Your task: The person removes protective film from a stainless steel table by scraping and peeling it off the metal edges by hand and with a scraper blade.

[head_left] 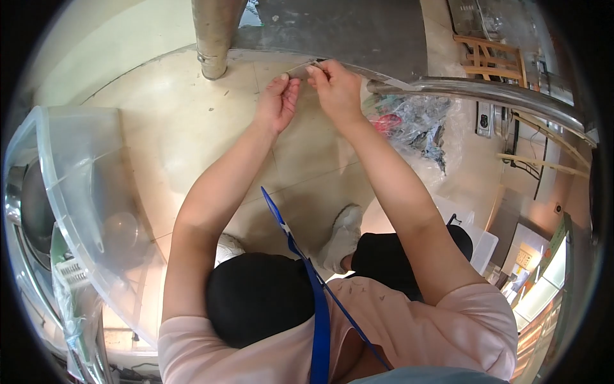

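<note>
Both hands are raised in front, near the top centre of the head view. A small, thin, flat greyish piece spans the gap between them. My left hand pinches its left end between thumb and fingers. At its right end, my right hand pinches it with thumb and index finger, with a small dark bit at the fingertips. What the piece is made of cannot be made out. Just beyond the hands lies the edge of a dark grey flat panel.
A metal post stands beyond my left hand, and a metal tube runs to the right. Crumpled clear plastic lies on the floor right of my right forearm. A large translucent bin is at left, wooden chairs at upper right.
</note>
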A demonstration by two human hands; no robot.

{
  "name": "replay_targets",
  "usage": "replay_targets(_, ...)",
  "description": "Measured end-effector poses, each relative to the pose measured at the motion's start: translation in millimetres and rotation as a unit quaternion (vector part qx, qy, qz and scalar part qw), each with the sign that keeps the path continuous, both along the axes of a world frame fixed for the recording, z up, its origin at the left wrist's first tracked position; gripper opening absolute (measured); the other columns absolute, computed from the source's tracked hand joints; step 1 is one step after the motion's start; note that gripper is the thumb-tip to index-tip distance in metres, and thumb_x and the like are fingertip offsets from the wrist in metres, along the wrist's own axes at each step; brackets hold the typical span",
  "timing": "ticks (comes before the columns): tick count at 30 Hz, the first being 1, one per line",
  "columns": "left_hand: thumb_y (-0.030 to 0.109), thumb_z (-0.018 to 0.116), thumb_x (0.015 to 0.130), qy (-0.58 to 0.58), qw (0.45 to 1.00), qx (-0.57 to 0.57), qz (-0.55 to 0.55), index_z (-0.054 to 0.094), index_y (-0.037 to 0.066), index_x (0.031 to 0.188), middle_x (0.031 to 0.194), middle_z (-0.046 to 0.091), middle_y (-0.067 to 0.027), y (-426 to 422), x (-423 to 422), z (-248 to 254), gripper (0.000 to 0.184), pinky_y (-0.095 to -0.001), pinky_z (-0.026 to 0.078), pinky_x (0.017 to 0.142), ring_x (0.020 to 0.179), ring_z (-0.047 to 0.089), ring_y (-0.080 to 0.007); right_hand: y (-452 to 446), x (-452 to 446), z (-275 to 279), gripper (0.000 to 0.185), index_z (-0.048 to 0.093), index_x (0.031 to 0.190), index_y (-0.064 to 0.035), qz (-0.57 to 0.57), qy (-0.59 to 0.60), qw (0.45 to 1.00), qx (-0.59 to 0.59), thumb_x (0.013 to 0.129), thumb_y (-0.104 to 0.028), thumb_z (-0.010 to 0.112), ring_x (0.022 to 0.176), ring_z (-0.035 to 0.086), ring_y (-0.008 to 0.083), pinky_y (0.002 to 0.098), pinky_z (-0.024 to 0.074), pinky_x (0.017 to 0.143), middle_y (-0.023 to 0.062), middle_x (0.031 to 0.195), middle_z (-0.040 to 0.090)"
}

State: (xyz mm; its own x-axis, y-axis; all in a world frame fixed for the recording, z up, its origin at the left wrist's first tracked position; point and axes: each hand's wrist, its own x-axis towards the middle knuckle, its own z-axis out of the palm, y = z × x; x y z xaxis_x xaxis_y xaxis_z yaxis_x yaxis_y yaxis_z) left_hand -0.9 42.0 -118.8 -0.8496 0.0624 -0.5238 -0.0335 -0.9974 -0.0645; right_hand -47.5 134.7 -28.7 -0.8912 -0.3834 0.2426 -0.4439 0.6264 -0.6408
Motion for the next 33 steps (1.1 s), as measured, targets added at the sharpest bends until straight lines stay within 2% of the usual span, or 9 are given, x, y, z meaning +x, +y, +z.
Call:
replay_targets(2, 0.008, 0.05, 0.086, 0.012, 0.998, -0.067, -0.011, 0.051, 0.003, 0.085, 0.073, 0.058, -0.0064, -14.7, 16.7, 5.5, 0.006, -0.0188, 0.051, 0.063, 0.065, 0.058, -0.0114, -0.5, 13.5, 5.5, 0.01, 0.059, 0.076, -0.0011, -0.065, -0.136, 0.987, -0.06, 0.074, -0.009, 0.064, 0.056, 0.061, 0.0185, 0.0261, 0.0474, 0.055, 0.0098, 0.065, 0.06)
replay_targets(5, 0.008, 0.051, 0.085, -0.028, 0.974, -0.221, -0.046, 0.052, 0.003, 0.081, 0.071, 0.057, -0.0059, -30.0, 31.9, 23.9, 0.006, -0.0174, 0.048, 0.057, 0.061, 0.055, -0.0096, 8.1, 31.9, 0.7, 0.013, 0.06, 0.078, -0.0028, -0.114, -0.039, 0.99, -0.067, 0.071, -0.01, 0.067, 0.069, 0.06, 0.0199, 0.0267, 0.0481, 0.063, 0.0078, 0.074, 0.06)
replay_targets(8, 0.008, 0.052, 0.083, -0.055, 0.945, -0.317, -0.059, 0.053, 0.002, 0.081, 0.07, 0.057, -0.0052, -34.1, 32.0, 42.6, 0.006, -0.0171, 0.045, 0.054, 0.059, 0.053, -0.0088, 19.2, 31.2, -3.1, 0.015, 0.058, 0.075, -0.0048, 0.041, 0.263, 0.963, 0.048, 0.067, -0.014, 0.066, 0.075, 0.054, 0.0251, 0.0327, 0.0436, 0.064, 0.0061, 0.079, 0.057)
replay_targets(14, 0.01, 0.056, 0.082, -0.034, 0.923, -0.378, -0.067, 0.053, -0.001, 0.084, 0.074, 0.057, -0.0064, -28.9, 22.1, 73.1, 0.011, -0.02, 0.046, 0.055, 0.062, 0.055, -0.0115, 32.4, 14.1, 1.8, 0.014, 0.061, 0.079, -0.0054, 0.111, 0.351, 0.926, 0.088, 0.065, -0.003, 0.064, 0.072, 0.053, 0.0247, 0.0341, 0.0427, 0.061, 0.0058, 0.076, 0.056)
replay_targets(17, 0.01, 0.058, 0.08, -0.038, 0.842, -0.536, -0.056, 0.055, -0.001, 0.088, 0.075, 0.057, -0.0075, -24.3, 24.4, 89.9, 0.014, -0.0244, 0.046, 0.056, 0.062, 0.056, -0.0148, 40.9, 7.9, -1.6, 0.01, 0.062, 0.077, -0.0057, 0.07, 0.316, 0.943, 0.081, 0.067, -0.005, 0.064, 0.071, 0.052, 0.0245, 0.0334, 0.0429, 0.061, 0.005, 0.076, 0.057)
replay_targets(21, 0.01, 0.062, 0.075, 0.206, 0.247, -0.947, 0.018, 0.057, 0.007, 0.095, 0.084, 0.056, -0.0083, -52.8, 17.6, 104.5, 0.021, -0.0294, 0.045, 0.059, 0.067, 0.055, -0.0227, 48.9, -6.3, -13.7, 0.006, 0.059, 0.073, -0.0065, 0.034, 0.277, 0.96, -0.013, 0.068, -0.007, 0.061, 0.069, 0.051, 0.0249, 0.0347, 0.0412, 0.062, 0.0039, 0.072, 0.056)
replay_targets(24, 0.007, 0.061, 0.073, 0.332, 0.027, -0.941, 0.062, 0.058, 0.007, 0.09, 0.086, 0.056, -0.0062, -60.6, -13.2, 132.5, 0.018, -0.0312, 0.045, 0.062, 0.071, 0.053, -0.0229, 40.3, -10.2, -13.7, 0.009, 0.06, 0.075, -0.0053, 0.005, 0.286, 0.957, -0.054, 0.067, -0.007, 0.064, 0.068, 0.051, 0.0251, 0.0339, 0.0421, 0.061, 0.0049, 0.071, 0.056)
replay_targets(28, 0.003, 0.06, 0.07, 0.404, -0.073, -0.911, -0.033, 0.059, 0.009, 0.085, 0.083, 0.056, -0.0036, -59.0, -32.7, 145.9, 0.016, -0.0307, 0.044, 0.061, 0.073, 0.053, -0.0212, 36.5, -6.0, -8.8, 0.009, 0.058, 0.077, -0.0059, -0.042, 0.279, 0.954, -0.103, 0.069, -0.007, 0.063, 0.07, 0.053, 0.0271, 0.0353, 0.0435, 0.063, 0.008, 0.074, 0.054)
replay_targets(33, 0.003, 0.062, 0.068, 0.398, -0.078, -0.914, 0.01, 0.059, 0.009, 0.078, 0.071, 0.055, -0.0028, -51.0, -36.8, 143.3, 0.012, -0.0292, 0.044, 0.055, 0.065, 0.054, -0.0203, 26.9, 2.8, -25.4, 0.01, 0.056, 0.075, -0.0064, -0.104, 0.238, 0.951, -0.17, 0.068, -0.005, 0.063, 0.071, 0.052, 0.0281, 0.0368, 0.0435, 0.062, 0.0089, 0.074, 0.051)
